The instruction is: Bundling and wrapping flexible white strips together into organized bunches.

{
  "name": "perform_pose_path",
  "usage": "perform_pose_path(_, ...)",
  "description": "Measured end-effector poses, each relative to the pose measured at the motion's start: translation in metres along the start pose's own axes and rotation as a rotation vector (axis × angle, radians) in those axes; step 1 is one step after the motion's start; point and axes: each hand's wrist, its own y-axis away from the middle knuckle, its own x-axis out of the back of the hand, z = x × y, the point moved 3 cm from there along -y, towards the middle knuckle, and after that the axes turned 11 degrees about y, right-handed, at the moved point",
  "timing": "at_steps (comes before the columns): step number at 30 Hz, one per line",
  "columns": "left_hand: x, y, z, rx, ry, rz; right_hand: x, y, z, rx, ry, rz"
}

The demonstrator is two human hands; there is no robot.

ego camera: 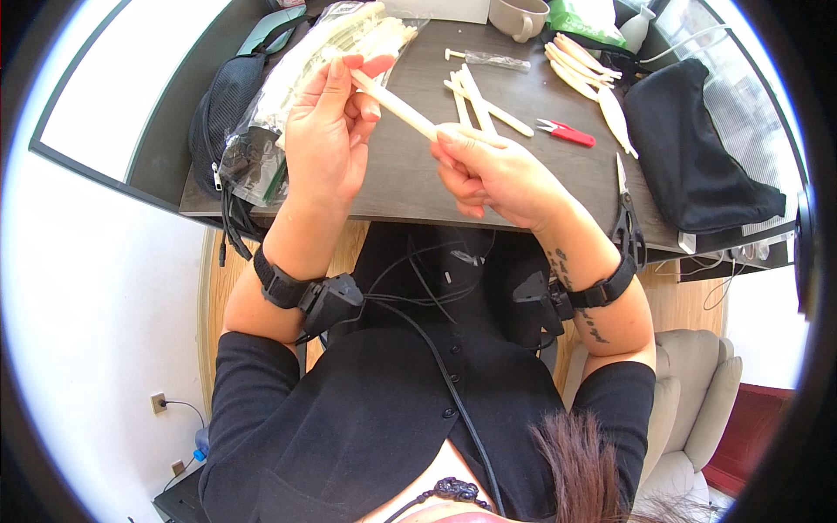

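Between my two hands stretches a slim cream-coloured strip (395,104), tilted down towards the right. My left hand (327,131) pinches its upper end between thumb and fingers. The lower end sits in the grip of my right hand (494,167), thumb on top. Just beyond the right hand, several similar cream strips (480,101) lie crossed on the dark wooden desk (399,176). Behind my left hand is a clear plastic bag (261,124) holding many pale, slender pieces. Red-handled thread snips (567,133) lie to the right of the crossed strips.
Black-handled scissors (628,219) lie by the right front edge, beside a black pouch (693,150). Several tapered cream pieces (613,118) rest at the right. Farther back are a small clear packet (497,61) and a beige mug (518,16). A mesh bag (225,118) stands left.
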Motion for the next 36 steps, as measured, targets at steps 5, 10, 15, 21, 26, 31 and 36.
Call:
perform_pose_path(5, -0.001, -0.005, -0.001, 0.01, 0.02, 0.018, 0.002, 0.004, -0.007, 0.079, 0.083, 0.077)
perform_pose_path(10, -0.008, -0.005, -0.011, 0.025, 0.008, -0.081, 0.01, 0.016, -0.013, 0.165, 0.555, 0.249)
perform_pose_path(15, -0.031, -0.001, -0.036, 0.196, -0.078, -0.143, 0.026, 0.027, -0.031, 0.314, 1.0, 0.422)
perform_pose_path(21, -0.052, -0.013, -0.054, 0.185, -0.067, -0.255, 0.037, 0.033, -0.044, 0.171, 1.001, 0.5)
perform_pose_path(26, -0.054, -0.011, -0.057, 0.287, -0.095, -0.235, 0.062, 0.042, -0.037, 0.216, 1.251, 0.597)
perform_pose_path(31, 0.003, -0.01, -0.034, 0.172, -0.42, -0.068, 0.116, 0.05, -0.011, 0.025, 1.816, 0.826)
perform_pose_path(36, 0.042, -0.001, -0.022, 0.261, -0.415, 0.034, 0.134, 0.03, 0.011, -0.256, 1.931, 0.665)
